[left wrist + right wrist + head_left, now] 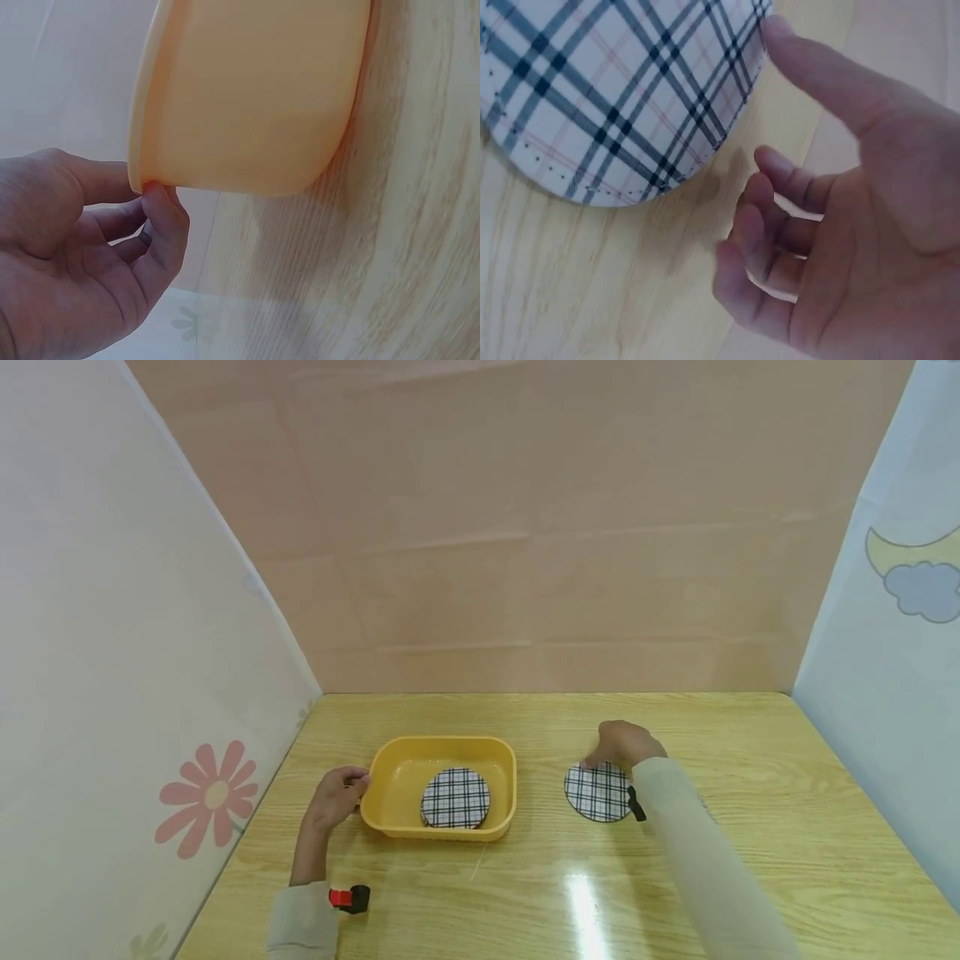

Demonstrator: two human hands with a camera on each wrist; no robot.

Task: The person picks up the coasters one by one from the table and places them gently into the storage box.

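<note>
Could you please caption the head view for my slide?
Left hand holds yellow plastic tray containing one round plaid coaster; right hand touches another.

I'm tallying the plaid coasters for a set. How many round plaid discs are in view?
2. One plaid disc lies inside the yellow tray; the other plaid disc lies on the wooden table right of the tray, at the right hand. More could be stacked beneath; I cannot tell.

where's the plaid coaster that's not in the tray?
Head view: the loose plaid coaster lies flat on the table, right of the yellow tray, at the right hand.
</note>
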